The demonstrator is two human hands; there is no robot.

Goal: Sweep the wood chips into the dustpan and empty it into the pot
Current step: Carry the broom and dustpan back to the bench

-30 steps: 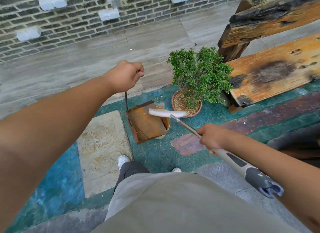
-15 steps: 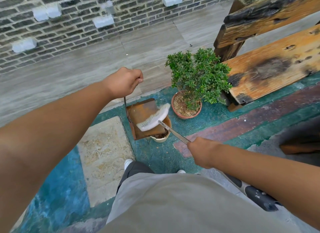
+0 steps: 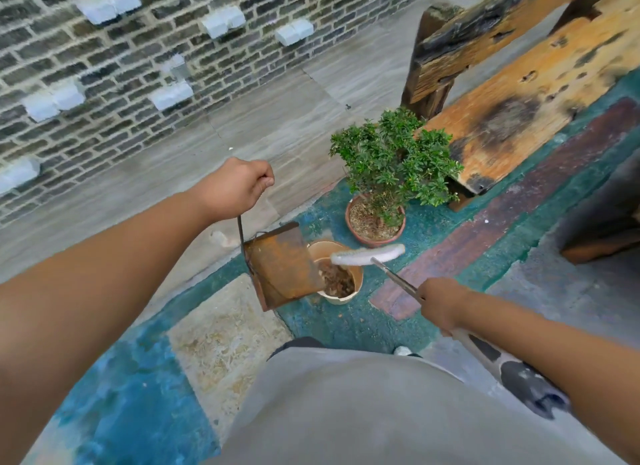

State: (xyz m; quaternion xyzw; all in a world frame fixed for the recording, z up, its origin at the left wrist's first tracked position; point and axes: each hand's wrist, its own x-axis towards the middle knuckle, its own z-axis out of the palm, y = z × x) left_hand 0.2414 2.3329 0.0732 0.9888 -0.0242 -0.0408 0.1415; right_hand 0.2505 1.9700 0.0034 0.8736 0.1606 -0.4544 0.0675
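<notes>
The white-bristled broom head [image 3: 367, 254] has swung off the rusty metal dustpan [image 3: 282, 269], whose thin handle the left hand [image 3: 232, 188] grips, tilted over the chip-filled tan pot [image 3: 337, 274]; the right hand [image 3: 443, 303] grips the broomstick; tilting steeper should shed clinging chips.

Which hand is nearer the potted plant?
Right, as seen here. The right hand grips the brush handle below the plant. The left hand holds the dustpan handle farther off to its left.
</notes>
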